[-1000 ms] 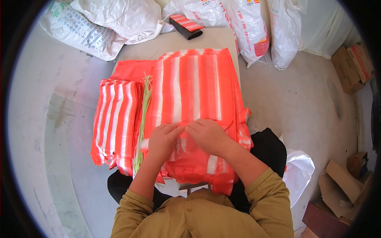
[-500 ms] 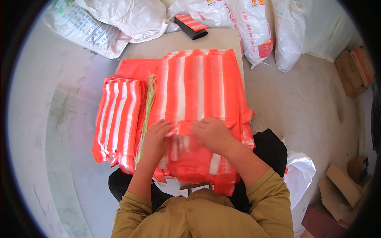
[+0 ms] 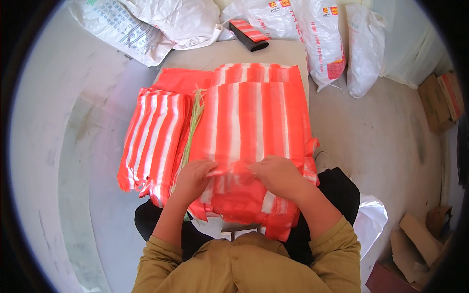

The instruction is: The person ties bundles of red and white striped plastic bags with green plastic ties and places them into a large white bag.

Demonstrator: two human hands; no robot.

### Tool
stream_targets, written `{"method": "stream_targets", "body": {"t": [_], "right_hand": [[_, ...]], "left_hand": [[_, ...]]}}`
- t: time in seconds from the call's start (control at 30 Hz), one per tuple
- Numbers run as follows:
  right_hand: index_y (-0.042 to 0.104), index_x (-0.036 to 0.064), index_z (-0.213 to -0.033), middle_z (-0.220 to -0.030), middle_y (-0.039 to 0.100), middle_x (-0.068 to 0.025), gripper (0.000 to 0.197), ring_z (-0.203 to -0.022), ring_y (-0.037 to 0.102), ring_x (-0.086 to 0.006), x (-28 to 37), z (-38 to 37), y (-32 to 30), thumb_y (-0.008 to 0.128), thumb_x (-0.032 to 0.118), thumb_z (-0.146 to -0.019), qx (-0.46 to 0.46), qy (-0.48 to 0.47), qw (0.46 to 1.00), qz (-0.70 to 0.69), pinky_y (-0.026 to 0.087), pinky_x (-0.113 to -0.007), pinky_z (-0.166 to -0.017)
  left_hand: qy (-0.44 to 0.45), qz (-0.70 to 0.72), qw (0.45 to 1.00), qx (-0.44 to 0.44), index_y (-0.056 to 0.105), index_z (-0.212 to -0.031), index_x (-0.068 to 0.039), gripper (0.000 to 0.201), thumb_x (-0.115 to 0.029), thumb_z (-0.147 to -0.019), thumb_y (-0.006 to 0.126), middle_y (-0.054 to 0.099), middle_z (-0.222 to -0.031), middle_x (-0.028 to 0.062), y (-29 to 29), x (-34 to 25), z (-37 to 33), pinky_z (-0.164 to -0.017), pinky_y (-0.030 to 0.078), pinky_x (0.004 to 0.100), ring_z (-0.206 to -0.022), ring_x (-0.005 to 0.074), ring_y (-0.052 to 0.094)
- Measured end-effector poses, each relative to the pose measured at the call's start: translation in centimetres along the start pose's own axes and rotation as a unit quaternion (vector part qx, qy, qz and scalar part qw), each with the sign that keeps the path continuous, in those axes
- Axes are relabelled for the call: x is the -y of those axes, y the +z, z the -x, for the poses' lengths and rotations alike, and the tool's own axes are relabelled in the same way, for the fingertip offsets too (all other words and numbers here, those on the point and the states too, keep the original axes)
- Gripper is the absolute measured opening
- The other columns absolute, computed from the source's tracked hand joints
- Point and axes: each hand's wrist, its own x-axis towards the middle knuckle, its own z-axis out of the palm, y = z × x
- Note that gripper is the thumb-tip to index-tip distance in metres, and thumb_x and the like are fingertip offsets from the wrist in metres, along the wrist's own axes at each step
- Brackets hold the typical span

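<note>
Beige table (image 3: 188, 57), striped plastic sheet (image 3: 249, 119) beyond fingers (image 3: 263, 166), near edge pinched

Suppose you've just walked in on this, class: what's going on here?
A seated person's left hand and right hand pinch the near edge of a thin, red-and-white striped, plastic-looking sheet. It lies on a thick stack of similar striped sheets, its far edge short of the stack's far edge. To the left sits a smaller pile of red-and-white striped material, with a bundle of thin yellow-green strands between the two.
</note>
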Motion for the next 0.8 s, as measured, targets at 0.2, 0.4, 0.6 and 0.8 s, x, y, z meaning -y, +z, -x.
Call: {"method": "stream_targets", "body": {"t": [0.2, 0.4, 0.6, 0.8], "right_hand": [[0.065, 0.0043, -0.097, -0.086, 0.067, -0.0163, 0.016, -0.081, 0.062, -0.0358, -0.3, 0.8, -2.2, 0.057, 0.017, -0.093, 0.094, 0.013, 0.995, -0.027, 0.049, -0.046, -0.072], [0.063, 0.0015, -0.092, -0.081, 0.063, -0.0176, 0.02, -0.077, 0.061, -0.034, -2.2, -0.9, -2.5, 0.055, 0.019, -0.093, 0.186, 0.059, 0.968, -0.156, 0.048, -0.042, -0.071], [0.06, -0.001, -0.088, -0.077, 0.061, -0.0177, 0.026, -0.072, 0.061, -0.0275, -4.0, -2.1, -2.3, 0.056, 0.024, -0.094, 0.133, 0.138, 0.956, -0.221, 0.049, -0.039, -0.071], [0.065, -0.0016, -0.099, -0.075, 0.057, -0.0095, 0.027, -0.07, 0.054, -0.0173, -5.1, -1.2, -2.9, 0.063, 0.024, -0.091, 0.147, 0.177, 0.946, -0.227, 0.049, -0.035, -0.069]], "left_hand": [[-0.074, 0.132, 0.986, 0.065, 0.071, -0.106, -0.005, 0.03, 0.0, -0.076, 0.072, 0.071, -0.096, 0.0137, -0.7, 0.2, 0.8, -0.075, 0.054, 0.0368, -0.087, 0.0296, 0.067], [-0.146, 0.188, 0.967, 0.088, 0.07, -0.107, -0.002, 0.026, -0.012, -0.084, 0.074, 0.064, -0.077, 0.008, 0.9, 2.3, 1.1, -0.063, 0.048, 0.0318, -0.068, 0.0156, 0.058], [-0.295, 0.209, 0.923, 0.131, 0.07, -0.097, 0.0, 0.026, -0.026, -0.094, 0.068, 0.058, -0.07, 0.0, 0.3, 0.9, -1.2, -0.061, 0.044, 0.0292, -0.067, 0.0081, 0.053], [-0.316, 0.221, 0.914, 0.125, 0.069, -0.09, 0.0, 0.029, -0.029, -0.095, 0.067, 0.058, -0.072, -0.003, 0.6, 1.4, -2.0, -0.062, 0.042, 0.0277, -0.068, 0.0072, 0.051]]}}
